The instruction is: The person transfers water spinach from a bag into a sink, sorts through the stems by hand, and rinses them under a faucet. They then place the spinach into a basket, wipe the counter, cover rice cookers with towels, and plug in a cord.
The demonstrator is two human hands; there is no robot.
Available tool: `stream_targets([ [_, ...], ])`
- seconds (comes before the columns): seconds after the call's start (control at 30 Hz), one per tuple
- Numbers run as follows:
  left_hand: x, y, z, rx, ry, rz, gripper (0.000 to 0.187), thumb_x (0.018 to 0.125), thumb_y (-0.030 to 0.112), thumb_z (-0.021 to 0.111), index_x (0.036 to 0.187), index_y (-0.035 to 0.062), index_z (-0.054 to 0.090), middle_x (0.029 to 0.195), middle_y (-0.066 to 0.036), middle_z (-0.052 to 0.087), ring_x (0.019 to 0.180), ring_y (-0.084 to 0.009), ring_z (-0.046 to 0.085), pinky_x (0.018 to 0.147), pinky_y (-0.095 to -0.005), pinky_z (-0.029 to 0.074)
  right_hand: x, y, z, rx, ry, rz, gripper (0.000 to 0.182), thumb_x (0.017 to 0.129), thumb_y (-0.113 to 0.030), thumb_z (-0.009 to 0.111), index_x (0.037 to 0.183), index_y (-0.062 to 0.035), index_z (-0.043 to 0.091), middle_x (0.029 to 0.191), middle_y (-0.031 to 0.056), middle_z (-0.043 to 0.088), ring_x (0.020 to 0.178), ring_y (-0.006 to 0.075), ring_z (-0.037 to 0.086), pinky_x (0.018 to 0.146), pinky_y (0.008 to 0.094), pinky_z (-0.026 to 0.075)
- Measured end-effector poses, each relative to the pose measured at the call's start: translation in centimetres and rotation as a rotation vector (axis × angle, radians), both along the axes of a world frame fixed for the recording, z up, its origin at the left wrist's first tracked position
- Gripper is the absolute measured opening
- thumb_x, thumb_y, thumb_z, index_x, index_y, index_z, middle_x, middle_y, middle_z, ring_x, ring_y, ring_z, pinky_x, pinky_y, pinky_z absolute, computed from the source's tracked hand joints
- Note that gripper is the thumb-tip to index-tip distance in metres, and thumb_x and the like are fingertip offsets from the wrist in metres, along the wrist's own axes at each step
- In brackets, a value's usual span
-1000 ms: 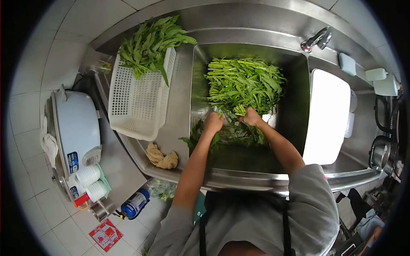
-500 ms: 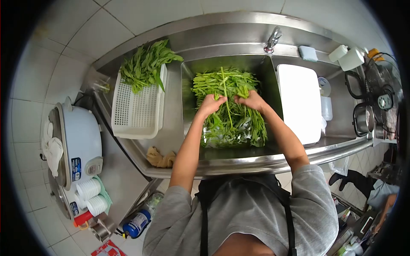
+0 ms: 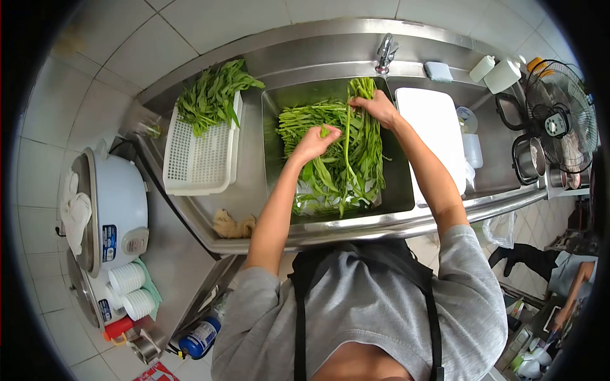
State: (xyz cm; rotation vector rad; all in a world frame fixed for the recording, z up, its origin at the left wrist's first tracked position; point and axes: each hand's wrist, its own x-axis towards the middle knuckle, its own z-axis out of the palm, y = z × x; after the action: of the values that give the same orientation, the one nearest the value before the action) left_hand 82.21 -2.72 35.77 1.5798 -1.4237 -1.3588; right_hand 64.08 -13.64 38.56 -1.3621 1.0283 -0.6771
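Note:
A heap of water spinach [image 3: 318, 117], long green stems with narrow leaves, fills much of the steel sink basin [image 3: 400, 171]. My right hand [image 3: 377, 109] grips a bunch of water spinach [image 3: 361, 143] by its stems, at the basin's back right; the leaves hang down toward the front. Lower and to the left, my left hand [image 3: 314, 143] is closed above the heap, fingers pinched on a small green piece of water spinach [image 3: 325, 131]. To the left, more water spinach [image 3: 213, 98] lies over the back end of a white perforated basket [image 3: 197, 184].
A faucet [image 3: 385, 54] stands behind the basin. A white board or lid [image 3: 432, 140] covers the area to the right. A tan cloth [image 3: 234, 225] lies at the front left. A fan [image 3: 556, 126] stands far right, a large rice cooker [image 3: 124, 203] left. Another person's arm [image 3: 575, 292] shows lower right.
My right hand has moved up and back with the bunch, which now stretches long beneath it. My left hand has risen slightly over the heap. The view has shifted a little.

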Motion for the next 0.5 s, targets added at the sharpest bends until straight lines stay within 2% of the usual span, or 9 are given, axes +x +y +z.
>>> stream_targets([
  [0.03,0.1,0.4,-1.0,-0.266,-0.108,0.120,0.033,0.082,0.034,0.060,0.094,0.0034,0.061,0.076,-0.011,0.060,0.071,-0.0174,0.055,0.068,-0.0341,0.044,0.0,-0.4,-0.1,-0.046,0.028,-0.014,0.017,0.072,-0.013,0.066,0.079,0.0019,0.063,0.069,0.0059,0.063,0.057,0.0115,0.057,0.053,0.0269,0.048],
  [0.1,0.2,1.1,-1.1,-0.323,-0.242,0.195,0.032,0.081,0.036,0.060,0.092,0.0068,0.063,0.067,-0.013,0.058,0.064,-0.0176,0.056,0.062,-0.0342,0.044,-0.1,-0.8,-0.2,-0.141,0.115,-0.037,0.018,0.071,-0.016,0.066,0.072,0.0023,0.064,0.065,0.0056,0.063,0.053,0.0102,0.054,0.051,0.0264,0.046],
  [0.2,-1.1,2.2,0.8,-0.104,-0.351,0.071,0.030,0.080,0.038,0.060,0.089,0.0099,0.065,0.056,-0.013,0.054,0.056,-0.0211,0.056,0.056,-0.0362,0.042,0.0,-0.9,-0.2,-0.162,0.152,-0.088,0.020,0.069,-0.018,0.066,0.067,0.0020,0.066,0.060,0.0057,0.062,0.051,0.0102,0.053,0.051,0.0262,0.045],
  [0.3,-2.3,2.1,0.7,-0.184,-0.452,0.107,0.028,0.078,0.036,0.063,0.087,0.0099,0.066,0.052,-0.009,0.049,0.051,-0.0184,0.050,0.051,-0.0347,0.039,0.4,-1.0,-0.5,-0.199,0.176,-0.143,0.020,0.066,-0.018,0.067,0.064,0.0014,0.066,0.059,0.0055,0.062,0.050,0.0104,0.053,0.051,0.0263,0.044],
  [0.33,-2.7,2.1,0.7,-0.197,-0.458,0.114,0.026,0.077,0.036,0.064,0.086,0.0118,0.067,0.049,-0.010,0.047,0.047,-0.0223,0.049,0.050,-0.0359,0.039,0.5,-1.0,-0.7,-0.198,0.171,-0.163,0.020,0.065,-0.019,0.067,0.063,0.0013,0.066,0.058,0.0053,0.062,0.050,0.0105,0.053,0.050,0.0264,0.044],
  [0.4,-3.0,2.0,0.5,-0.240,-0.477,0.121,0.026,0.077,0.036,0.064,0.085,0.0113,0.067,0.049,-0.011,0.047,0.047,-0.0228,0.050,0.050,-0.0365,0.038,0.7,-0.8,-0.7,-0.194,0.200,-0.206,0.019,0.062,-0.019,0.067,0.060,0.0004,0.065,0.058,0.0046,0.062,0.050,0.0102,0.053,0.050,0.0264,0.044],
  [0.5,-3.3,1.5,0.2,-0.227,-0.500,0.135,0.023,0.075,0.032,0.063,0.083,0.0104,0.066,0.052,-0.013,0.052,0.052,-0.0265,0.054,0.053,-0.0386,0.041,0.7,-0.2,-0.5,-0.174,0.246,-0.233,0.017,0.068,-0.014,0.065,0.066,0.0033,0.065,0.060,0.0052,0.063,0.050,0.0095,0.055,0.049,0.0254,0.045],
])
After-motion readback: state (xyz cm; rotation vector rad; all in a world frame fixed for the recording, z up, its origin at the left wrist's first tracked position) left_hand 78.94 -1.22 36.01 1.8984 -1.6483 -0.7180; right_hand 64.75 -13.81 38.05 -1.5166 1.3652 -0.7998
